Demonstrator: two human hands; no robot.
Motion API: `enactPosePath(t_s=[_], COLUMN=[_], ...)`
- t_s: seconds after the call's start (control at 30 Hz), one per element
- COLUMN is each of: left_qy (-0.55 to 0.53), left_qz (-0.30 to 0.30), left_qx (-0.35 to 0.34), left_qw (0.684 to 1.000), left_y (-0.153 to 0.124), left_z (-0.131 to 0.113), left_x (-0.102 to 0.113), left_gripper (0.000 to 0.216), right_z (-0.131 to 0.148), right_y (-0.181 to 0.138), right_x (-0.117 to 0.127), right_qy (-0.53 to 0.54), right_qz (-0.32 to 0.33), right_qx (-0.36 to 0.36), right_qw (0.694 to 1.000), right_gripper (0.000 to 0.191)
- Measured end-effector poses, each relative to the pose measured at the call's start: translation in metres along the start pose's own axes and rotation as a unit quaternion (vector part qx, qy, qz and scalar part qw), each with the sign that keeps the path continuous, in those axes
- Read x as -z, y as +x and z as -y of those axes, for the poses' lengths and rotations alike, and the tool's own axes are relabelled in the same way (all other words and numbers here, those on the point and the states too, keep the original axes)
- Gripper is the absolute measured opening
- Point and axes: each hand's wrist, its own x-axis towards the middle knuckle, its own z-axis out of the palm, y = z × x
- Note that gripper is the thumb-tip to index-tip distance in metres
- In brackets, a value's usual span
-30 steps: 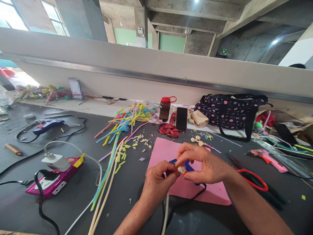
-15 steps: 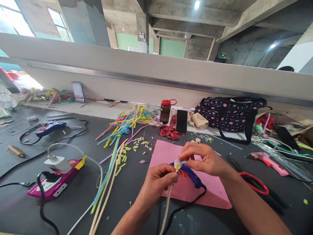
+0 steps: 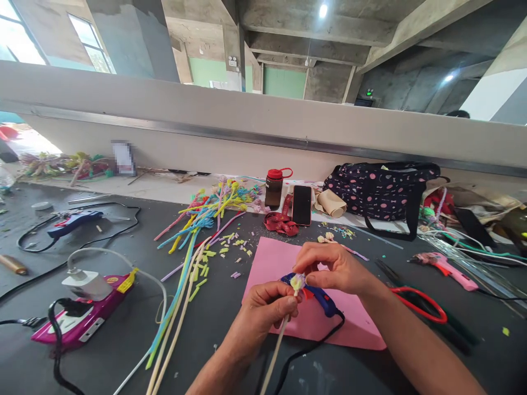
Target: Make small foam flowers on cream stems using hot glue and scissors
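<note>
Since the previous frame, right hand moves in on yellow-and-lilac flower head; fingertips curl at its edge, grip unclear. Left hand pinches pale stem just below. Beyond: blue glue gun on pink sheet; red-handled scissors to the right.

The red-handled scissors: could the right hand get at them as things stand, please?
Probably yes, once the right hand leaves the yellow tip: the red-handled scissors lie largely uncovered beside its forearm.
</note>
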Motion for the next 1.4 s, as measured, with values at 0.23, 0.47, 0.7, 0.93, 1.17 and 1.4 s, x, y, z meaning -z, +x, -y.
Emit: enactPosePath(t_s=[0.23, 0.47, 0.7, 0.93, 1.17, 1.4], left_qy=[-0.006, -0.002, -0.030, -0.022, -0.048, -0.111], left_qz=[-0.001, -0.009, 0.010, 0.007, -0.022, 0.023], left_qx=[0.003, 0.011, 0.021, 0.022, 0.017, 0.047], left_qw=[1.000, 1.000, 0.999, 0.999, 0.998, 0.992], left_y=[0.000, 0.000, 0.000, 0.000, 0.001, -0.008], left_z=[-0.002, -0.002, 0.000, -0.002, -0.001, -0.005], left_x=[-0.001, -0.001, -0.002, -0.003, -0.005, -0.008], left_gripper=[0.017, 0.019, 0.021, 0.023, 0.019, 0.015], right_z=[0.001, -0.001, -0.003, -0.004, -0.005, -0.017], right_y=[0.001, 0.000, -0.001, 0.000, 0.001, -0.005], right_x=[-0.002, -0.004, -0.007, -0.010, -0.011, -0.002], right_qy=[-0.022, -0.010, 0.007, 0.002, 0.025, 0.103], right_qz=[-0.020, -0.013, -0.022, -0.047, -0.110, -0.206], right_qx=[-0.003, -0.006, -0.025, -0.023, -0.034, -0.082], right_qw=[1.000, 1.000, 0.999, 0.999, 0.993, 0.970], right_gripper=[0.014, 0.015, 0.014, 0.017, 0.019, 0.023])
